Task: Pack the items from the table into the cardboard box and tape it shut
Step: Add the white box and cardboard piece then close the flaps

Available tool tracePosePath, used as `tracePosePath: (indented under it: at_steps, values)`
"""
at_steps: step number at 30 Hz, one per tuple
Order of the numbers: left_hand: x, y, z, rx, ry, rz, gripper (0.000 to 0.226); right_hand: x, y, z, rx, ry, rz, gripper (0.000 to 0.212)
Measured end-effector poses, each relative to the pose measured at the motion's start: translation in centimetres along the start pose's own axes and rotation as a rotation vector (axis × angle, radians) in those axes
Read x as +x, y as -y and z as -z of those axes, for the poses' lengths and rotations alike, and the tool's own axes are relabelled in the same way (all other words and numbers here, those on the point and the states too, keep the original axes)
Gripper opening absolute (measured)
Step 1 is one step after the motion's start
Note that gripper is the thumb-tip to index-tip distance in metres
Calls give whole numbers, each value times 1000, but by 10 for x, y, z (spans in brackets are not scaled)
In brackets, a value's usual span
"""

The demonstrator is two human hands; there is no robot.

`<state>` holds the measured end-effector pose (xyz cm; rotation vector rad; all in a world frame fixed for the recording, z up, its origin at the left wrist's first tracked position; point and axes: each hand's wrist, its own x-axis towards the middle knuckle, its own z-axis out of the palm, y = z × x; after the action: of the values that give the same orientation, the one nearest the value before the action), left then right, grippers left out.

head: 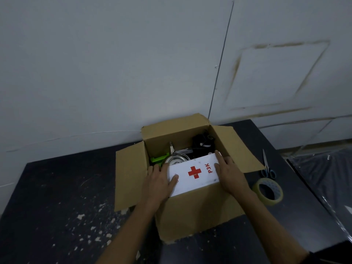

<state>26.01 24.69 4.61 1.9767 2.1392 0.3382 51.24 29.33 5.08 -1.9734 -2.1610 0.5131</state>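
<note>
1. Cardboard box (200,212), lower centre of frame, stands on the dark table (47,187) w/ all four flaps turned out; not yet taped.
2. White first-aid case (192,174) (red cross, "P3K") sits in the near part of the box opening, near edge at the box's front wall. Long axis runs left–right across the frame, far end tilted slightly up to the right.
3. Left hand (160,182): at the case's left short end, fingers mostly straight, thumb lying on the top face; presses/steadies rather than wraps.
4. Right hand (228,176): at the right short end, fingers extended along that end, palm against it. Both hands thus bracket the case end to end, about equally near.
5. Key relation: case lies between the hands, above the remaining gap; judged next move is straight down into the box.
6. Behind the case, inside the box: metal kettle (176,159), green item (159,159), black item (202,143) at upper right; these likely limit how far back the case can go.
7. Tape roll (268,191) and scissors (267,168) lie on the table right of the box, nearer the right hand.
</note>
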Motion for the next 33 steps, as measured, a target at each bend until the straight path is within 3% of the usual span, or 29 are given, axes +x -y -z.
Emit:
tracePosePath:
  at_steps: [4,8,11,17,20,24,26,33]
  values:
    - [-9,0,1,23,-109,-16,60,-9,-3,0,185,-136,12,54]
    - [-20,6,7,-114,-238,24,55,-21,-9,3,262,-340,33,48]
    - [-30,20,10,-227,-295,125,57,-28,-17,6,244,-467,-92,49]
    - [-42,39,7,-285,-153,504,72,-34,-44,4,608,-283,-469,87]
    - [-42,38,10,-346,-84,608,84,-29,-54,5,786,-212,-534,95]
    - [-42,35,19,-347,-55,747,92,-25,-54,9,845,-275,-411,90]
    - [-43,35,28,-313,-150,759,90,-26,-52,14,818,-374,-334,85]
    - [-47,7,71,-265,-468,550,57,-43,-22,37,700,-595,-40,88]
